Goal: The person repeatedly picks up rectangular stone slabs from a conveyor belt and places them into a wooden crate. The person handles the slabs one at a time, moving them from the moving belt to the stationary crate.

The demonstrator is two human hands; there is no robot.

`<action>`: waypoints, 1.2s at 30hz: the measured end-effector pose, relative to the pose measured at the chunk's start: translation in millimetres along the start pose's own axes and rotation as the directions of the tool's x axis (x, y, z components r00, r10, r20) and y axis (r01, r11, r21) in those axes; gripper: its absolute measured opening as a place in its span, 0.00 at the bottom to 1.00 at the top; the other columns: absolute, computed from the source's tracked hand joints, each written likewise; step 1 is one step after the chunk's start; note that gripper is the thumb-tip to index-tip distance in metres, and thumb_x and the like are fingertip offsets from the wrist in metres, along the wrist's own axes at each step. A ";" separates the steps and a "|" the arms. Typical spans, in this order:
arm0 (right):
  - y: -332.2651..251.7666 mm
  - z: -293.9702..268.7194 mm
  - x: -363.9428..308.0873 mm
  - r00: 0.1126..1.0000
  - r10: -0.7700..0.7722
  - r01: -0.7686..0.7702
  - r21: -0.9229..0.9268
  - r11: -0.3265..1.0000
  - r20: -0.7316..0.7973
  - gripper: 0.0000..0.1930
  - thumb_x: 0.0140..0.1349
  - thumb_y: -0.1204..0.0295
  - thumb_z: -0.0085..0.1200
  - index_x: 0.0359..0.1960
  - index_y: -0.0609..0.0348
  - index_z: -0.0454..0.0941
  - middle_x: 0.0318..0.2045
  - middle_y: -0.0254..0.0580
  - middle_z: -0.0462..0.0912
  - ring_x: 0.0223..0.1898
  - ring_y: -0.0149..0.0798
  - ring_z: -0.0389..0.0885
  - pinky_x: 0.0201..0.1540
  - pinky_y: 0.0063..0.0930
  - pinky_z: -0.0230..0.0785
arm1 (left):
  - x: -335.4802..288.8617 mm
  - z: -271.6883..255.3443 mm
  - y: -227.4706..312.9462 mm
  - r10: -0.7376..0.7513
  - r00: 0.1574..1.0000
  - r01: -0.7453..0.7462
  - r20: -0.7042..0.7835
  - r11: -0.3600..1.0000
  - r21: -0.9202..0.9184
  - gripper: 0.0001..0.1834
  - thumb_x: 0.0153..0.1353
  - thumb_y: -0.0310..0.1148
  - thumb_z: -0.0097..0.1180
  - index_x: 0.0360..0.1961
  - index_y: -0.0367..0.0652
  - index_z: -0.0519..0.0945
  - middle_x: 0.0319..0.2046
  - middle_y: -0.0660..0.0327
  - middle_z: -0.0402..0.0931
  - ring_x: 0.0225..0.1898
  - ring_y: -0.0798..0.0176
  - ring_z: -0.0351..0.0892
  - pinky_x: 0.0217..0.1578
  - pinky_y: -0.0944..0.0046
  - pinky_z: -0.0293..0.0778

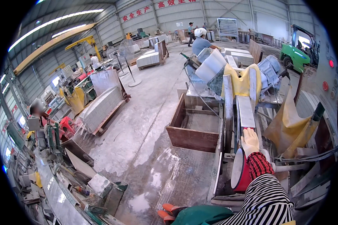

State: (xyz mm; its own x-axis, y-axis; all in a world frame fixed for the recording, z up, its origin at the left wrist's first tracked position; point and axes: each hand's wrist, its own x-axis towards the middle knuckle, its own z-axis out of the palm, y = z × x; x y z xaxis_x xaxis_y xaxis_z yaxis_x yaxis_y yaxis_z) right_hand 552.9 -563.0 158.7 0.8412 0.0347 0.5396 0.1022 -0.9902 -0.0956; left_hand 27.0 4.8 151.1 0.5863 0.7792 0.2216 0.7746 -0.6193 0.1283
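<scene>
My right hand [250,142], in a cream glove below a red checked cuff and a striped sleeve, lies with its fingers stretched out at the near end of a long grey stone slab [246,112]. The fingertips touch or nearly touch the slab end; a bit of red shows there. The slab lies lengthwise on a narrow machine bed, and its far end passes under a yellow cloth cover [245,80]. Just below my hand sits a red drum [242,173] with a pale round face. My left hand is out of the picture.
Left of the bed stands a brown open-topped box [193,137]. A yellowed sheet [289,127] hangs at the right, near a control panel with red buttons [325,86]. A person in a white hat [201,42] is beyond the machine. A green forklift [297,56] stands far right.
</scene>
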 end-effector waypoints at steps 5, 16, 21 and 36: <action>10.7 15.7 -6.9 0.998 -0.029 0.028 -0.020 0.999 -0.061 0.23 0.60 0.67 0.63 0.56 0.60 0.76 0.56 0.49 0.77 0.61 0.53 0.73 0.65 0.44 0.65 | -0.1 3.0 2.2 0.009 1.000 -0.009 -0.002 1.000 -0.001 0.29 0.72 0.42 0.54 0.69 0.37 0.72 0.71 0.41 0.67 0.75 0.38 0.58 0.75 0.46 0.53; 0.3 0.8 -14.2 0.985 -0.091 0.085 -0.041 0.995 -0.149 0.18 0.58 0.67 0.63 0.48 0.59 0.76 0.46 0.46 0.77 0.51 0.51 0.75 0.57 0.44 0.68 | -6.2 6.4 7.2 0.024 1.000 -0.024 -0.003 1.000 -0.009 0.29 0.72 0.42 0.54 0.69 0.38 0.72 0.71 0.41 0.67 0.75 0.38 0.58 0.75 0.46 0.52; 0.1 0.5 -17.9 0.985 -0.093 0.091 -0.019 0.996 -0.144 0.17 0.58 0.68 0.63 0.48 0.59 0.76 0.46 0.47 0.77 0.51 0.51 0.75 0.57 0.44 0.68 | -9.8 8.4 11.4 0.021 1.000 -0.021 0.002 1.000 -0.017 0.29 0.72 0.43 0.54 0.69 0.38 0.73 0.71 0.41 0.67 0.74 0.37 0.58 0.75 0.45 0.52; -4.2 -6.8 -31.1 0.984 -0.092 0.093 -0.001 0.996 -0.149 0.16 0.58 0.69 0.63 0.47 0.59 0.76 0.46 0.47 0.77 0.52 0.51 0.75 0.58 0.45 0.68 | -7.5 11.6 10.8 0.027 1.000 -0.027 -0.009 1.000 -0.013 0.30 0.73 0.46 0.53 0.69 0.38 0.73 0.71 0.41 0.66 0.74 0.35 0.57 0.75 0.43 0.50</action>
State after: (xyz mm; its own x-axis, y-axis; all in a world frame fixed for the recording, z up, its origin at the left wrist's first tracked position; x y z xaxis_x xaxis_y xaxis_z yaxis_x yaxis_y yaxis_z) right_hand 522.7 -560.8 148.0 0.7394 0.1052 0.6650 0.1797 -0.9827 -0.0444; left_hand 33.7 -6.5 139.5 0.6047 0.7613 0.2341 0.7554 -0.6413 0.1345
